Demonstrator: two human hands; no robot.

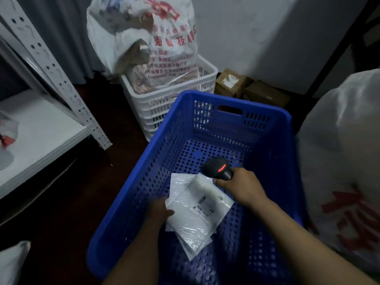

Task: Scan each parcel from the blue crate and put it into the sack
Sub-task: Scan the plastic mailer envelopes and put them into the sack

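The left hand holds a flat white parcel by its edge. The thumb lies on top and the other fingers are hidden under it, so it is a pinch. More flat white bags seem to lie just under the top one. I cannot tell if the fingers hold them too. The parcel is down inside the blue crate, low over its floor.

The right hand has its fingers curled round the handle of the scanner. A red light glows on the scanner's head. The head sits just past the right fingertips, by the far corner of the parcel. The label faces up, between the two hands and nearer the right fingers.

I think the step in hand is the scan. To do it well, the left fingers should hold the parcel flat and steady, with no thumb over the label. I cannot see just where the scanner aims, so the right hand should point its head at the label. The plastic is shiny, so a small tilt may stop glare.

A big white sack with red print stands just beside the right arm, outside the crate. The parcel probably goes there next. A second sack stands in a white crate, far beyond both hands.
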